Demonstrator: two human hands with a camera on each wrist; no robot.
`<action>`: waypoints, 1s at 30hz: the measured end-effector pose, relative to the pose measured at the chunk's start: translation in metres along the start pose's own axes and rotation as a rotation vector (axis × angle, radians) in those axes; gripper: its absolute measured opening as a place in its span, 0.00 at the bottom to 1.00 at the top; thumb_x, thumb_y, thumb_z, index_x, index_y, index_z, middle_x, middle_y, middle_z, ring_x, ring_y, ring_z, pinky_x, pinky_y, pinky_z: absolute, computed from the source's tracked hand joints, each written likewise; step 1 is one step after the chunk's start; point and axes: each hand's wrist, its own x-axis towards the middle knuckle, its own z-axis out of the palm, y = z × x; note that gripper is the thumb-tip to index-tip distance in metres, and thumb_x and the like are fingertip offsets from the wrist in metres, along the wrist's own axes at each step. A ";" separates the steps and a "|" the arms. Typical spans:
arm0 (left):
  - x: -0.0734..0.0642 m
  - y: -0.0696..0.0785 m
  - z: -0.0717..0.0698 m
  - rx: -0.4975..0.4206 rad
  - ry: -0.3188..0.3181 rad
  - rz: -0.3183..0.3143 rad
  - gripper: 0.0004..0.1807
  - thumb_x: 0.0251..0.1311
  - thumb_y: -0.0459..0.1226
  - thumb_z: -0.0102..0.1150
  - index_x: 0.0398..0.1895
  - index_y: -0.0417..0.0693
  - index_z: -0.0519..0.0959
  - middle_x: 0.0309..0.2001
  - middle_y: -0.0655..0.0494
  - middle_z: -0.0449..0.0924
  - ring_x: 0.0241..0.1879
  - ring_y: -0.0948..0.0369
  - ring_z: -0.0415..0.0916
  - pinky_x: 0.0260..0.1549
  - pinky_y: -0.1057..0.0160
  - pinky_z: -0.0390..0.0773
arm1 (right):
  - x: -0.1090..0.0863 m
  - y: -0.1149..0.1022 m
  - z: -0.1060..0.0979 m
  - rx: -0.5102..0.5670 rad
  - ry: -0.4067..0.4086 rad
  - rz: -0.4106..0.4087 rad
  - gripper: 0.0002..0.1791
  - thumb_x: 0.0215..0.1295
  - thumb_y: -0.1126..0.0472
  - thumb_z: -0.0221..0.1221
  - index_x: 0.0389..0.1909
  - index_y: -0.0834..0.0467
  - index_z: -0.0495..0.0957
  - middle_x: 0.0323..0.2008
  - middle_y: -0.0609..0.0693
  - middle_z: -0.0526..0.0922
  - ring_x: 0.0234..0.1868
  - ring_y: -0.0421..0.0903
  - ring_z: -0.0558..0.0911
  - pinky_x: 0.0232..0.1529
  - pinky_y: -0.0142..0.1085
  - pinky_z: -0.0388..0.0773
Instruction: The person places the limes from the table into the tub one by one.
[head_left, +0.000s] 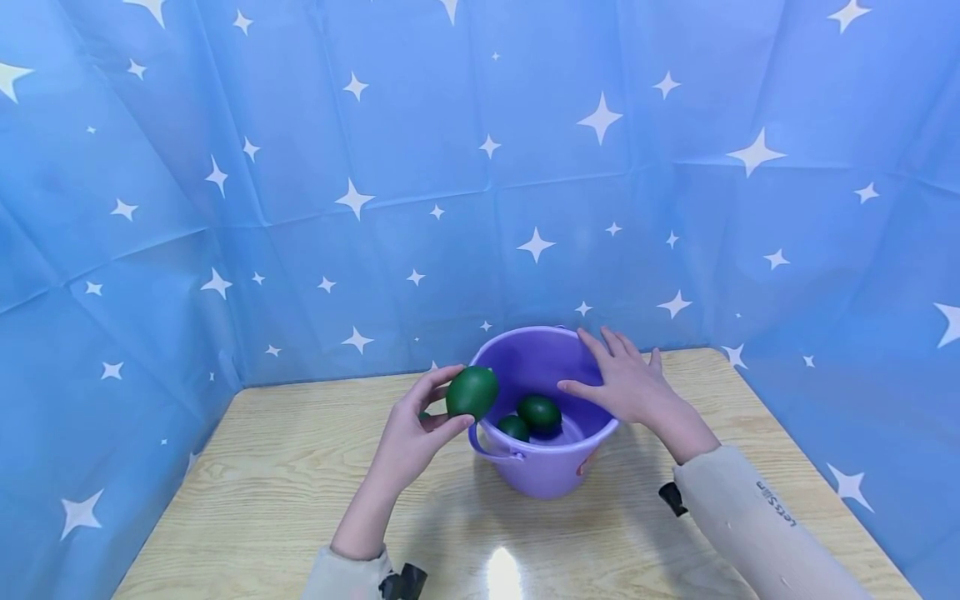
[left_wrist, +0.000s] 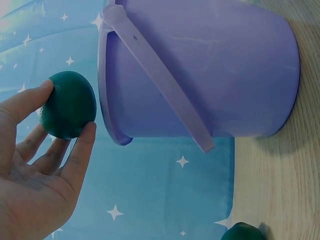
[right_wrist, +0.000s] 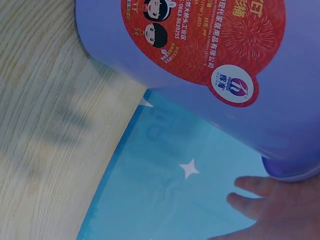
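My left hand (head_left: pixel 408 429) pinches a dark green lime (head_left: pixel 472 393) between thumb and fingertips, at the left rim of a purple bucket (head_left: pixel 543 475). In the left wrist view, the lime (left_wrist: pixel 68 105) is just outside the bucket's mouth. Two more limes (head_left: pixel 539 413) lie inside on the bucket's bottom. My right hand (head_left: pixel 630 383) is at the right side of the rim with fingers spread and straight, its thumb reaching over the opening. The right wrist view has the fingers (right_wrist: pixel 257 187) right beside the rim.
Another green lime (left_wrist: pixel 243 232) rests on the wooden table (head_left: pixel 300 467), mostly hidden behind my left hand in the head view. The bucket's handle (left_wrist: pixel 160 80) hangs down its left side. A blue star-printed cloth (head_left: pixel 420 167) stands behind and on both sides of the table.
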 end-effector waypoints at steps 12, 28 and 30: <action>0.003 0.001 0.003 0.005 -0.006 0.016 0.30 0.59 0.33 0.69 0.66 0.53 0.73 0.66 0.50 0.73 0.64 0.49 0.74 0.52 0.65 0.84 | 0.000 0.000 0.001 0.001 -0.003 0.003 0.56 0.60 0.22 0.50 0.80 0.51 0.45 0.78 0.68 0.45 0.78 0.70 0.45 0.65 0.82 0.35; 0.005 0.004 0.006 -0.009 -0.015 0.029 0.30 0.59 0.32 0.69 0.66 0.51 0.73 0.65 0.49 0.73 0.63 0.49 0.75 0.52 0.65 0.84 | 0.000 0.001 0.000 0.004 -0.004 0.005 0.57 0.60 0.22 0.50 0.80 0.51 0.45 0.78 0.67 0.45 0.78 0.70 0.45 0.65 0.82 0.35; 0.005 0.005 0.006 -0.013 -0.018 0.027 0.30 0.59 0.32 0.69 0.65 0.51 0.73 0.65 0.49 0.73 0.63 0.49 0.74 0.52 0.65 0.84 | 0.000 0.000 0.000 0.005 -0.005 0.006 0.57 0.60 0.22 0.50 0.80 0.51 0.45 0.78 0.67 0.45 0.78 0.70 0.45 0.65 0.82 0.35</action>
